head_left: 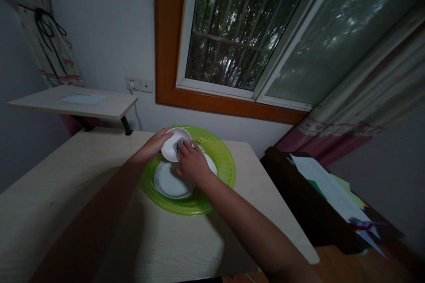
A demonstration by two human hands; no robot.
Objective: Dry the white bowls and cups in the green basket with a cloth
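Note:
My left hand grips the rim of a small white bowl and holds it tilted over a green basin. My right hand is closed on a small grey cloth and presses it into the bowl. Under my hands, a white plate lies inside the basin, with the edge of another white dish showing at its right.
The basin sits on a light wooden table against the wall. A raised shelf with a paper stands at the far left. A dark cabinet with papers on top stands at the right, under a window and curtain.

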